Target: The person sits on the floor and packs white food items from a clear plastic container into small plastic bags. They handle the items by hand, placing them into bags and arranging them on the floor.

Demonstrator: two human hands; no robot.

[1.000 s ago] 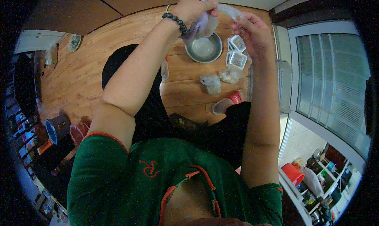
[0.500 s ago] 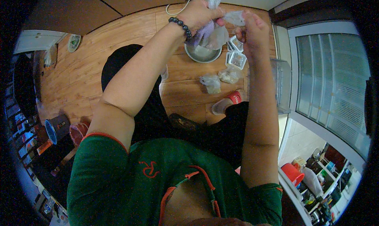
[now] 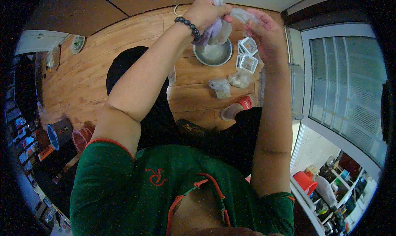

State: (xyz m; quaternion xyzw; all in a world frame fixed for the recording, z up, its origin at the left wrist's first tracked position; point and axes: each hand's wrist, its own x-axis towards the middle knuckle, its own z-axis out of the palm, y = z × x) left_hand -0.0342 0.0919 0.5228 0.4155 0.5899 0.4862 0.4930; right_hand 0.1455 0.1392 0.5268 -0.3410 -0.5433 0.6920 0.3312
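So there's a thin see-through plastic bag (image 3: 243, 16) up near the top of the view, held in the air by both hands. Left hand (image 3: 205, 12) has the bunched neck in its fist, with a twist of plastic sticking up past the thumb and a saggy lower part hanging below, next to something purple (image 3: 212, 31). Can't tell if the purple bit is inside the bag or just against it. Right hand (image 3: 268, 31) is pinching another end, so a strip is pulled out between the two.

From this angle the hanging part overlaps the far edge of a round metal bowl (image 3: 214, 57) sitting on the wood floor (image 3: 132, 34). Just right of the bowl are some white-rimmed plastic trays (image 3: 248, 64), in two small groups, one nearer than the other. Closer to the person, two more crumpled clear bags (image 3: 220, 88) lie side by side, then a foot in a red slipper (image 3: 245, 102).

Further out: dark bead bracelet (image 3: 187, 26) on the left wrist, green shirt (image 3: 115, 194) with red trim, ribbed glass door (image 3: 344, 79) off right, plate with something green (image 3: 78, 45) far left.
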